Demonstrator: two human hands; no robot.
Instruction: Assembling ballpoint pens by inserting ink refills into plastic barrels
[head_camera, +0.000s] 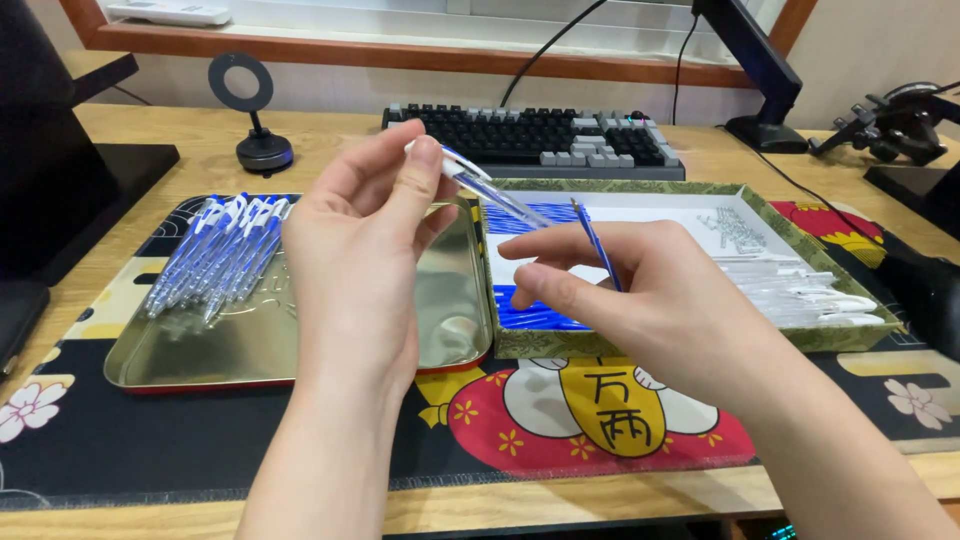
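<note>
Clear pen barrel (490, 190) pinched in my left hand (355, 250); blue refill (597, 243) gripped in my right hand (640, 290). Green box (700, 345): blue refills, clear parts. Gold tray (300, 350): about ten finished pens (215, 250).

A light wooden desk (330, 135) stands below a wood-framed window sill (400, 55).

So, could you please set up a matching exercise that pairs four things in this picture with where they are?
Things:
1. Clear barrel
2. Blue refill
3. Finished pens
4. Keyboard

Places:
A. On the metal tray
B. In the left hand
C. Behind the box
D. In the right hand

Pairs: 1-B, 2-D, 3-A, 4-C
</note>
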